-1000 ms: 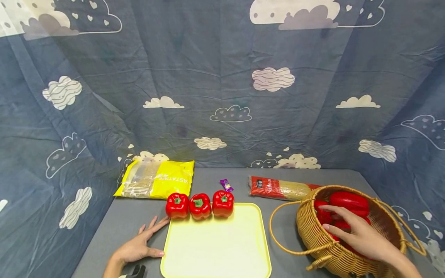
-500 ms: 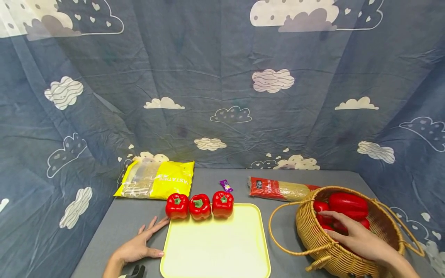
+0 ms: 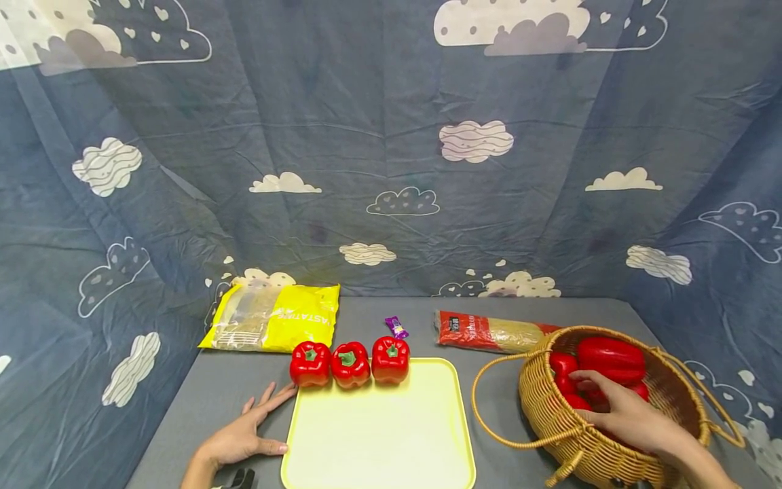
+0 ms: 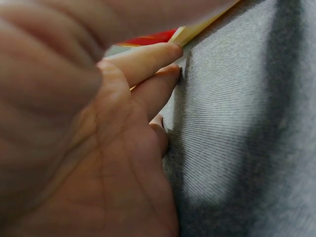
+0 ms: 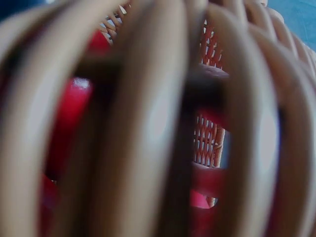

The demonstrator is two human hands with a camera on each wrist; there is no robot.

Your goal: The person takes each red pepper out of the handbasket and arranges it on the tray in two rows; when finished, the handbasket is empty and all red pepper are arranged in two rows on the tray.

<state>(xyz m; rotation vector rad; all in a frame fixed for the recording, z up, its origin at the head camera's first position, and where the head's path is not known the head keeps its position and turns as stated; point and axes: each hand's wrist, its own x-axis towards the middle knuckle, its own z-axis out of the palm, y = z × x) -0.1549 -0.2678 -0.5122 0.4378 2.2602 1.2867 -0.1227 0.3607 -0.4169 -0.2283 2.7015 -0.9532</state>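
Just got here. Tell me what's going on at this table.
A person has the right grip inside a round, tan wicker basket, at some glossy red, pepper-like pieces; whether it holds one is unclear. The left grip is spread at the left edge of a pale yellow rectangular tray. Three green-stemmed, glossy red bell peppers stand in a row along the tray's far edge. Behind lie a yellow plastic bag and a long red plastic packet.

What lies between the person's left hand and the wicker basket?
In the head view, the yellow tray, with three red peppers at its far edge, then grey table and the looped wicker handle.
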